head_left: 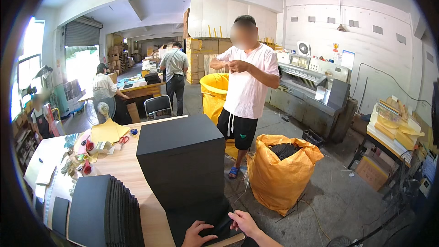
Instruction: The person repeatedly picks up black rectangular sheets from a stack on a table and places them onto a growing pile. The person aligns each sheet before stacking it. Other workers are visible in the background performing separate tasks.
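Where the pale wooden worktable [125,169] runs along the left of the view, a fanned row of thin black foam sheets [107,210] stands on edge at its near end, with a clutter of yellow paper sheets [109,131], red-handled scissors [124,140] and tape rolls farther back. Just right of them rises a tall square stack of black foam sheets [183,160], its lower sheets reaching down to the table's near edge. There the person's left hand [197,234] lies flat on the lowest black sheets, fingers spread and slightly curled, gripping nothing that can be seen. The right hand [244,222] sits just beside it at the stack's right corner, fingers bent over the sheet's edge; whether it pinches the sheet cannot be told. Farther right on the concrete floor stands an open orange woven sack [279,174] holding black scraps, and behind it a person in a white T-shirt [247,82] stands before a grey cutting machine [311,96].
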A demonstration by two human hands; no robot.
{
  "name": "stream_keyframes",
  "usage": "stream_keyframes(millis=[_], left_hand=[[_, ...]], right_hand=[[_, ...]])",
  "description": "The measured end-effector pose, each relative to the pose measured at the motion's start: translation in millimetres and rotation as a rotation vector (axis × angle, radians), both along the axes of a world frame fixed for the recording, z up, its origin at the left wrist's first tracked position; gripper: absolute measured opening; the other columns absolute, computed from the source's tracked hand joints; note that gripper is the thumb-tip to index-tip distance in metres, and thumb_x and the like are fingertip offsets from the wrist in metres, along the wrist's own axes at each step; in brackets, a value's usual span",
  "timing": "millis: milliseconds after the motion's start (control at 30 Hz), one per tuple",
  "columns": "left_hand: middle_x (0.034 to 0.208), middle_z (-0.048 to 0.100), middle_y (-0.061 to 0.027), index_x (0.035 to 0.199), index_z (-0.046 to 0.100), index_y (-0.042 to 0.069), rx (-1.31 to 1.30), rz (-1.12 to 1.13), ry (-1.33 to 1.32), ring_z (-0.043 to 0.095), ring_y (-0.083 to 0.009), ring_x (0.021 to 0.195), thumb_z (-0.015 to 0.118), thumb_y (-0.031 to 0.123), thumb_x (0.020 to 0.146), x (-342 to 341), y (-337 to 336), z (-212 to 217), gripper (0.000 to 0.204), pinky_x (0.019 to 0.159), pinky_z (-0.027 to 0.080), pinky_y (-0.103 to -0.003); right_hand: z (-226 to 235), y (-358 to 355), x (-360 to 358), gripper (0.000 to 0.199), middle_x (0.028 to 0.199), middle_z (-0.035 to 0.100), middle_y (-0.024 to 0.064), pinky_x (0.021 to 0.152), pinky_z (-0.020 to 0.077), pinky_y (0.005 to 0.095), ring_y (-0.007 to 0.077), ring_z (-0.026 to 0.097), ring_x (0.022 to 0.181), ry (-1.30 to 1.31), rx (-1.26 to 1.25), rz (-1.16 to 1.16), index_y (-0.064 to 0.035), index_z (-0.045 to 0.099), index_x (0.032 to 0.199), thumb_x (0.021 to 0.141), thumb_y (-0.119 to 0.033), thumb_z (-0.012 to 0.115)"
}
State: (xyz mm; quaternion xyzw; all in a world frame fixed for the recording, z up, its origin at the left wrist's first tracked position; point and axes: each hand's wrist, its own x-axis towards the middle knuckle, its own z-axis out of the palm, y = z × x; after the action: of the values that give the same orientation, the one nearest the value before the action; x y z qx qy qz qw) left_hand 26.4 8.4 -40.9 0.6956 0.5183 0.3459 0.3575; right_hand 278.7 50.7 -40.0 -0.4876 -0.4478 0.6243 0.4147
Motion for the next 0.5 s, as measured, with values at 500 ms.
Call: stream_keyframes(millis=[500], left_hand=[[0.123, 0.067, -0.0139, 0.129, 0.077, 0.015, 0.191, -0.016, -0.07, 0.067, -0.0315, 0.115, 0.096, 0.027, 0.077, -6, 6, -19, 0.057, 0.096, 0.055, -0.038]], right_hand=[[-1, -11, -5, 0.054, 0.063, 0.06, 0.0029, 0.05, 0.0441, 0.0251, 0.0151, 0.068, 0.058, 0.006, 0.098, -0.116, -0.0106, 0.057, 0.074, 0.112, -0.05, 0.055]])
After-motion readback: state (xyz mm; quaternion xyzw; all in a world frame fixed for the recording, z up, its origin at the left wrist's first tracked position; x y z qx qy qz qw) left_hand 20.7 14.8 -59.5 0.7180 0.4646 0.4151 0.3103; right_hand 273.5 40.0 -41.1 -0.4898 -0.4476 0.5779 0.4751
